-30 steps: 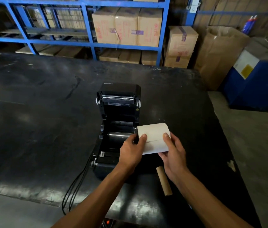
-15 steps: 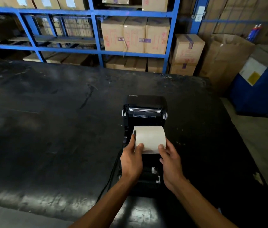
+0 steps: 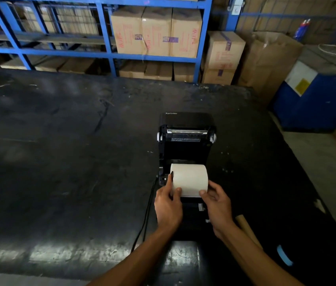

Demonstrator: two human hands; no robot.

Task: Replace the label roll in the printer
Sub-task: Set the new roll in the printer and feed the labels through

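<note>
Since a second ago the white label roll (image 3: 189, 179) has gone from beside the printer's right edge to the middle of the open printer (image 3: 186, 149), where it now sits low in the paper bay with its axis running left to right. Both hands have travelled with it. At the roll's left end, the left hand (image 3: 168, 205) has its thumb pressed on the near face of the roll and its fingers reaching up along the end, so its grip is closed on the roll. Opposite it, the right hand (image 3: 217, 203) has its thumb on the near face by the right end and its fingers curled around that end, likewise clamped on the roll. Behind the roll the printer's lid stands raised, a silver bar across it and the word Xprinter on its top edge. A black cable (image 3: 145, 219) trails from the printer's left side toward the near edge of the dark worktop (image 3: 59, 162). Just right of the right forearm lies a bare cardboard core (image 3: 245, 226), partly hidden by the arm. Blue shelving (image 3: 105, 34) holding cardboard boxes (image 3: 156, 32) stands beyond the worktop.
</note>
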